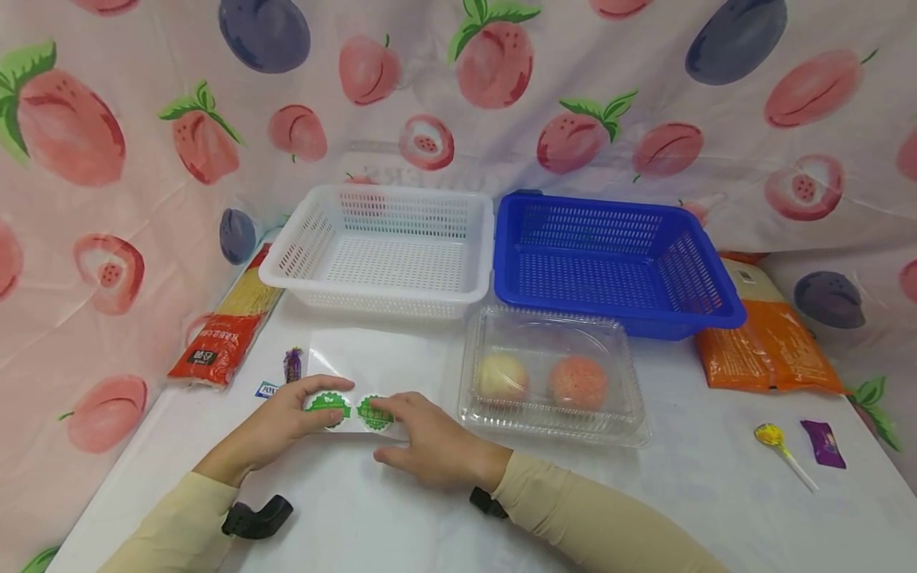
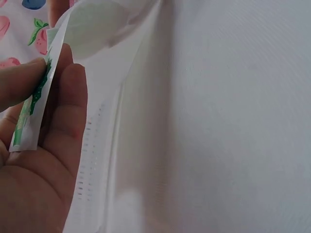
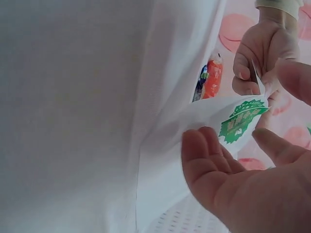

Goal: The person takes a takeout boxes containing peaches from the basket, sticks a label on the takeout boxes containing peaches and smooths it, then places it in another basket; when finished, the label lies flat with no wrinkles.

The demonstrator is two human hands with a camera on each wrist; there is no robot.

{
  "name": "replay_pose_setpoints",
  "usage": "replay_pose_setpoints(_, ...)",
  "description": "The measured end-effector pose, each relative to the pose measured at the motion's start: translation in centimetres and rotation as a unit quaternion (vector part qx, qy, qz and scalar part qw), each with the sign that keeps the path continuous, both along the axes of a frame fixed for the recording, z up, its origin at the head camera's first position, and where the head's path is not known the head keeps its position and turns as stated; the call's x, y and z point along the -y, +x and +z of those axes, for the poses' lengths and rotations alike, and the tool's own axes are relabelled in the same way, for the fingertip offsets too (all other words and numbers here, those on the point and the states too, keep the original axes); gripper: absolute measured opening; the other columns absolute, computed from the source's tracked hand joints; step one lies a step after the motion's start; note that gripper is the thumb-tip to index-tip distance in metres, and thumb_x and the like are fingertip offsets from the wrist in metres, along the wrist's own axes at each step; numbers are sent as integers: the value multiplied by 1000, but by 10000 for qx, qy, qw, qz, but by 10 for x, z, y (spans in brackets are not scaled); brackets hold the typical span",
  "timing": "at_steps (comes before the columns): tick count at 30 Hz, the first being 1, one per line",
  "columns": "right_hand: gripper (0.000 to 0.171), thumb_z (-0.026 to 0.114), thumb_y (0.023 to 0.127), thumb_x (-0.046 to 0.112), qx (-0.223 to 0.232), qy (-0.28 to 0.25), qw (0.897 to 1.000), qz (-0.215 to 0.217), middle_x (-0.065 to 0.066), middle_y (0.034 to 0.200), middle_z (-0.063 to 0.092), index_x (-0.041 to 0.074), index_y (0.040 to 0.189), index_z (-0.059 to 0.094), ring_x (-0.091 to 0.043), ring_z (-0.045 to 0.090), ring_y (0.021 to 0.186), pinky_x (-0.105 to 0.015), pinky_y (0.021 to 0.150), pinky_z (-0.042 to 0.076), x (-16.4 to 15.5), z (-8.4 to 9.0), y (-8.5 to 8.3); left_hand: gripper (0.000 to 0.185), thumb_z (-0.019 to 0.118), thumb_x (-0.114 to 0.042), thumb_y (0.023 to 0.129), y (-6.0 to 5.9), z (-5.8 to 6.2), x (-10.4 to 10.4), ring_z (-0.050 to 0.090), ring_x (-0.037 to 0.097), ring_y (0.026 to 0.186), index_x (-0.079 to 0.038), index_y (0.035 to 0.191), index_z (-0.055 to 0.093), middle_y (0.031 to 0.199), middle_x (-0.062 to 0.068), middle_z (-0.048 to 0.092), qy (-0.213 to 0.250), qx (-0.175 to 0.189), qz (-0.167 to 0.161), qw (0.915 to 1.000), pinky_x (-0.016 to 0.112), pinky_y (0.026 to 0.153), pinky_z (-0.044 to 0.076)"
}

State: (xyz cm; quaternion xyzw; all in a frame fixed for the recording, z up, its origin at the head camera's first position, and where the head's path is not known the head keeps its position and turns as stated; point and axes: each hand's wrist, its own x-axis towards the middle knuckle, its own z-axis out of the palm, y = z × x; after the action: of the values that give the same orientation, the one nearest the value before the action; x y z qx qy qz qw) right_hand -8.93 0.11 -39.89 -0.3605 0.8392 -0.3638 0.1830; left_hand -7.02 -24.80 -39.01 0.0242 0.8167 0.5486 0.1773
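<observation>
Far left of head view: red-and-yellow packet of dry noodles [image 1: 228, 334] flat on white table [image 1: 716, 509], small purple wrapped sweet [image 1: 292, 364] just beside glossy white backing sheet [image 1: 372, 358]. Lower left of centre: left hand [image 1: 286, 426] pinching near edge of that sheet, thumb over round green sticker [image 1: 328, 406], fingers beneath — apparently to lift and steady the edge. Just right: right hand [image 1: 430, 446], fingers half curled at second green sticker [image 1: 372, 412]; right wrist view shows sheet [image 3: 204, 116] curled up between thumb and fingers, sticker [image 3: 241, 120] facing camera, likely bent for peeling. Upper centre: empty white perforated plastic basket [image 1: 380, 251], blue one [image 1: 616, 259] touching alongside. Right of hands: closed clear clamshell box [image 1: 552, 374] with two peaches [image 1: 576, 382]. Far right: orange packets [image 1: 770, 342], yellow lollipop [image 1: 781, 450], purple wrapper [image 1: 822, 442].
</observation>
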Motion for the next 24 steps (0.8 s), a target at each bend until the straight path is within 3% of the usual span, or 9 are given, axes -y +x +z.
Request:
replay_pose_setpoints(7,49,72,92,13,264,-716,9968,-234,-11,126,55,2,138,56,-16,56,104,-21,88,49,1,1,-1,47,70,-17,94,0,2,-1,56,27,111,-3,137,57,144,23,45,17,90,37,10000,27,83,54)
replay_pose_setpoints(14,38,70,91,8,281,-1210,9910,-494,-7,115,61,-2,127,64,-6,56,90,-18,78,51,1,5,1,47,71,-17,94,-1,1,-2,54,28,111,-3,137,58,143,22,46,20,75,33,10000,27,82,55)
replay_pose_setpoints(20,29,72,89,3,-25,-1787,9809,-763,-5,107,64,0,117,68,-6,56,80,-20,72,52,-3,13,3,46,71,-16,94,-3,-1,-2,51,28,114,-4,136,59,142,21,48,-65,73,40,9999,27,82,54)
replay_pose_setpoints(24,26,74,87,0,-243,-1900,9775,-880,-4,101,65,0,112,70,-5,53,76,-20,67,50,-6,20,3,46,72,-18,93,-3,-4,-1,52,28,113,-4,135,60,140,20,50,-130,136,11,9998,29,84,53)
